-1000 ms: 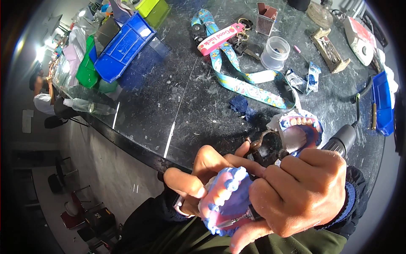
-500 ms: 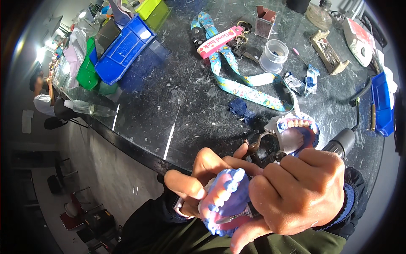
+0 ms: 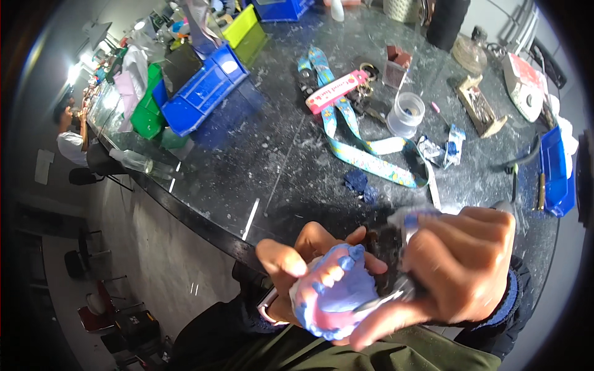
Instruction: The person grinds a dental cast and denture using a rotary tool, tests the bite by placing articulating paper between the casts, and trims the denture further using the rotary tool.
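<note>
My left hand [image 3: 286, 263] is closed around a dental model [image 3: 356, 289], a pink and blue denture arch with a few tooth-coloured teeth, tilted toward me. My right hand [image 3: 461, 269], slightly smeared by motion, grips a dental handpiece [image 3: 405, 289]. Its slim metal bit [image 3: 374, 303] reaches over the near right part of the arch; whether it touches the surface I cannot tell. Behind my right knuckles a second dental model [image 3: 411, 217] shows blurred and mostly hidden. Dark metal articulator parts [image 3: 380, 247] lie between the two models.
Across the dark bench lie a patterned lanyard [image 3: 377, 176], blue wax scraps [image 3: 357, 181], a clear cup [image 3: 405, 115] and a wooden block [image 3: 479, 108]. Blue bins [image 3: 204, 89] stand left, another blue tray [image 3: 557, 176] right. A person [image 3: 71, 139] sits at the far left.
The whole view has shifted, so bench things sit farther right and lower. My right hand has moved up and right, the bit drawing back across the arch and covering more of the second model.
</note>
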`<action>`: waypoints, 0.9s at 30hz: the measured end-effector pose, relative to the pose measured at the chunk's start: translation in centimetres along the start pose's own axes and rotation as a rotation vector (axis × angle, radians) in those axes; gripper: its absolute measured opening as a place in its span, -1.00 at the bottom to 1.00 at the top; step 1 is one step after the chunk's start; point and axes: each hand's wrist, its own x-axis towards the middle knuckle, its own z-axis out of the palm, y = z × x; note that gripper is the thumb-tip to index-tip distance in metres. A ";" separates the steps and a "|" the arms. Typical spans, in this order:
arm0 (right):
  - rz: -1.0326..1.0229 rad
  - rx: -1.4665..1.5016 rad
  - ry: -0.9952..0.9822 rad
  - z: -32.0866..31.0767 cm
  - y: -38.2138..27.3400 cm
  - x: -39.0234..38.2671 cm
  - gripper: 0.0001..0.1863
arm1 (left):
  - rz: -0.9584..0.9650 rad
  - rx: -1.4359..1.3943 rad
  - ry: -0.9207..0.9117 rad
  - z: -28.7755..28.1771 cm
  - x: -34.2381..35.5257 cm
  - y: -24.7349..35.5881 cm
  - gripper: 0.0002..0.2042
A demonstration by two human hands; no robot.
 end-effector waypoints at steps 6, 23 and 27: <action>0.522 0.352 -0.081 -1.0 -0.7 -0.1 -0.39 | -0.307 -0.409 0.044 0.1 0.9 2.1 -0.14; 0.595 0.698 0.082 1.6 -0.9 -0.8 -0.82 | -0.768 -0.126 -0.060 -0.4 4.3 4.1 -0.28; 0.541 0.566 0.135 1.7 -0.9 -0.8 -0.81 | -0.686 0.124 -0.048 0.7 5.5 4.7 -0.34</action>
